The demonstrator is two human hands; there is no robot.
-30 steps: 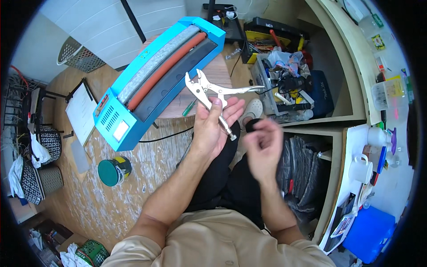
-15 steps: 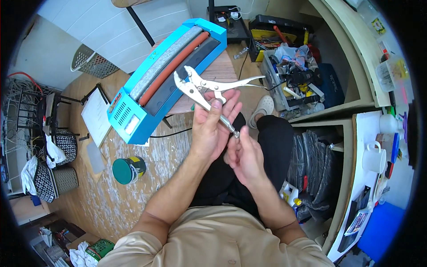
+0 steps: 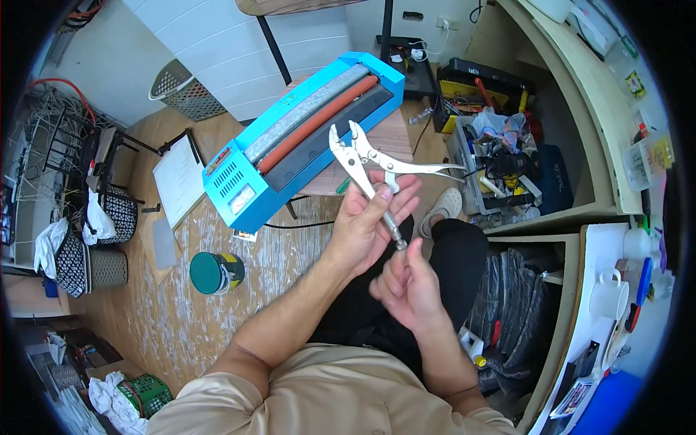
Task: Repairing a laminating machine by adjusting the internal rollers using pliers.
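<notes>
My left hand (image 3: 366, 221) holds silver locking pliers (image 3: 359, 159) by the straight handle, thumb across it, with the jaws apart and the curved handle sticking out to the right. My right hand (image 3: 406, 286), fingers curled, has its thumb and forefinger at the adjusting screw knob (image 3: 399, 239) on the lower end of that handle. Beyond the pliers, a blue roller machine (image 3: 243, 196) with orange and grey rollers rests on a wood-patterned stool top (image 3: 395, 134). A green-handled tool (image 3: 344, 185) lies partly hidden behind the pliers.
A green-lidded bucket (image 3: 208, 272), white board (image 3: 176, 188) and baskets (image 3: 109, 263) are on the floor to the left. An open cabinet (image 3: 605, 177) holds a clear tool tub (image 3: 464, 174) and dark bagged items (image 3: 507, 304). A white mug (image 3: 607, 297) stands at right.
My right hand has moved in from the right to the pliers' screw knob, and its fingers have curled there. The view has shifted, so the surroundings sit somewhat farther right in the picture.
</notes>
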